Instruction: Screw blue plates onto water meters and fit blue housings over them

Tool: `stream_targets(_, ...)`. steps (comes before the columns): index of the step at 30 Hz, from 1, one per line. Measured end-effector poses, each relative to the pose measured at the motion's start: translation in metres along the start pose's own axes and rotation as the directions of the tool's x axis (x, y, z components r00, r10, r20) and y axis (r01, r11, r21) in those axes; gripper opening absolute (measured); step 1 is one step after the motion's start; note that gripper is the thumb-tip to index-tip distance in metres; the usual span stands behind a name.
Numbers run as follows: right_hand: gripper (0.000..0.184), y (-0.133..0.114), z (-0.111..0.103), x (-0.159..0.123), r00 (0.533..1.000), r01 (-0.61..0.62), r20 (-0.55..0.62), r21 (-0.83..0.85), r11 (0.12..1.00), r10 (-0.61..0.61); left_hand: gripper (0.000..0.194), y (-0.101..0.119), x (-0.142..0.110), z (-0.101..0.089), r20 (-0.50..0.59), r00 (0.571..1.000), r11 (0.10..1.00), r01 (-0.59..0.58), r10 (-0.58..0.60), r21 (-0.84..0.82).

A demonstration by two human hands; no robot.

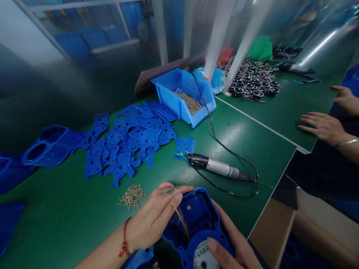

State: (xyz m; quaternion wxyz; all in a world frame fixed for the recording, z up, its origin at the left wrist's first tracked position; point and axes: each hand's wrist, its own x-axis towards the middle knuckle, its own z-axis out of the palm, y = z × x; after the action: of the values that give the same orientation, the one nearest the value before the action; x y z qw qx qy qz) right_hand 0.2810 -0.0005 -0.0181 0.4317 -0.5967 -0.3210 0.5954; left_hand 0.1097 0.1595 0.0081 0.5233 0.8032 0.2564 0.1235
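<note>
Near the bottom of the head view is a blue plastic meter housing [198, 220] with a white dial [202, 254] and a brass fitting inside its compartment. My left hand [159, 213] grips its upper left edge, the thumb beside a bundle of thin coloured wires [182, 220]. Around the right side wraps my right hand [234, 239], its thumb by the dial. Left of my left hand lies a small heap of brass screws [132, 195]. An electric screwdriver [221, 167] rests beyond the housing, its tip over a single blue plate [185, 145].
Flat blue plates [134, 130] are piled at left, beside blue housings [52, 145]. A blue bin [182, 97] holds more screws. Black wired parts [252, 80] lie beyond a white divider. A co-worker's hands [325, 127] rest at right, above a cardboard box [272, 228].
</note>
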Motion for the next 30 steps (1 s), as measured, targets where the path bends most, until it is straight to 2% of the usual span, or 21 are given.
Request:
stream_targets(4,0.075,-0.005,-0.006,-0.001,0.999,0.02,0.046,-0.087,0.996,-0.016,0.04,0.004,-0.002,0.0,-0.009,0.999,0.998,0.052,-0.051,0.036)
stream_targets(9,0.114,0.013,-0.017,-0.007,0.986,0.081,0.159,-0.169,0.982,-0.054,0.041,0.007,-0.003,0.0,0.026,0.994,0.993,0.101,-0.103,0.064)
stream_targets(12,0.124,0.024,-0.021,-0.014,0.994,0.064,0.1,-0.238,0.969,-0.041,0.041,0.008,-0.005,0.001,-0.036,0.996,0.986,0.09,-0.086,0.137)
stream_targets(15,0.13,0.016,-0.015,-0.019,0.998,0.066,-0.001,-0.255,0.965,-0.068,0.042,0.008,-0.008,0.005,-0.097,0.995,0.986,0.039,-0.023,0.165)
stream_targets(17,0.125,0.005,-0.007,-0.019,0.999,0.04,-0.008,-0.206,0.978,-0.043,0.042,0.007,-0.008,0.009,-0.043,0.999,0.991,0.025,-0.019,0.135)
stream_targets(20,0.113,-0.006,0.003,-0.015,0.995,0.006,0.096,0.003,1.0,-0.006,0.044,0.005,-0.008,0.013,0.02,0.999,0.984,0.041,-0.045,0.171)
stream_targets(22,0.108,-0.006,0.007,-0.011,0.994,0.001,0.108,0.15,0.989,-0.018,0.046,0.008,-0.01,0.014,-0.005,0.998,0.977,0.065,-0.065,0.203)
stream_targets(24,0.103,-0.003,0.008,-0.01,0.999,-0.01,0.047,0.268,0.963,-0.003,0.05,0.014,-0.014,0.013,-0.089,0.993,0.98,0.097,-0.083,0.172)
stream_targets(26,0.101,-0.001,0.007,-0.011,0.999,-0.043,0.0,0.369,0.928,0.046,0.054,0.024,-0.024,0.01,-0.255,0.962,0.99,0.117,-0.095,0.074)
stream_targets(27,0.101,-0.001,0.004,-0.012,0.998,-0.06,-0.008,0.404,0.913,0.069,0.054,0.029,-0.033,0.009,-0.354,0.929,0.992,0.122,-0.107,0.019)
stream_targets(30,0.095,-0.011,-0.017,-0.01,0.996,-0.061,-0.034,0.445,0.893,0.085,0.048,0.035,-0.073,0.008,-0.614,0.767,0.982,0.17,-0.186,-0.084)
